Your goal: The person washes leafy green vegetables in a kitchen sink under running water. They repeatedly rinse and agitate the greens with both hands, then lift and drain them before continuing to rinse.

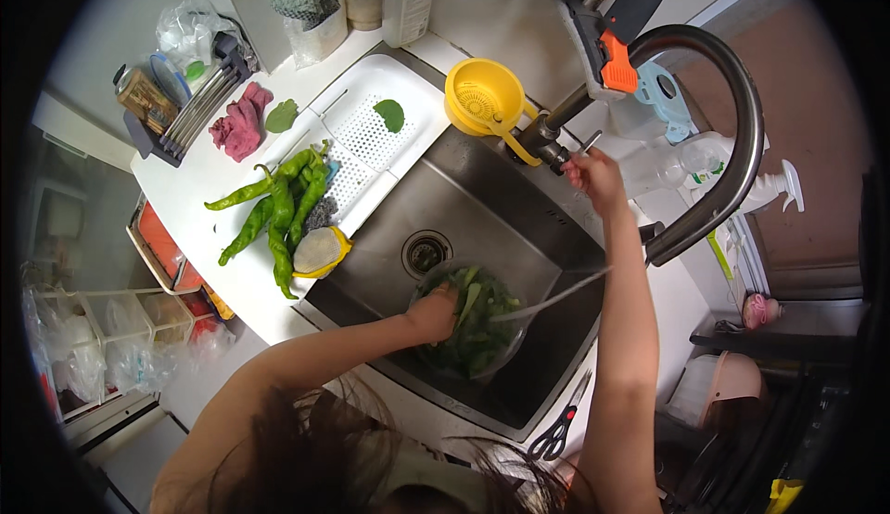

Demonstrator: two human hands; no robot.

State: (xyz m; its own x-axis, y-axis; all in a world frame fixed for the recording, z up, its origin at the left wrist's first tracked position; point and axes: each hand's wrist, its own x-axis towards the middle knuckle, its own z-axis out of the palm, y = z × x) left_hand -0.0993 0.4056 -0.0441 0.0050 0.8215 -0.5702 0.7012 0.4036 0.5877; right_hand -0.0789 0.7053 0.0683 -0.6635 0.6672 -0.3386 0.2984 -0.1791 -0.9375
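In the steel sink (389, 257), a clear bowl (515, 351) holds leafy greens (480, 337). My left hand (434, 314) reaches over the bowl's left side into the greens; its fingertips are hidden among the leaves. A thin stream of water (556, 298) runs from the spout of the curved faucet (749, 111) into the bowl. My right hand (596, 179) is closed around the faucet's handle (591, 141) at the back right of the sink.
Green peppers (281, 215) lie beside a sponge (322, 251) and a white drain tray (368, 131) at the left. A yellow strainer (484, 97) sits behind the sink. Black-handled scissors (556, 434) lie at the front right. Spray bottles (772, 187) stand right of the faucet.
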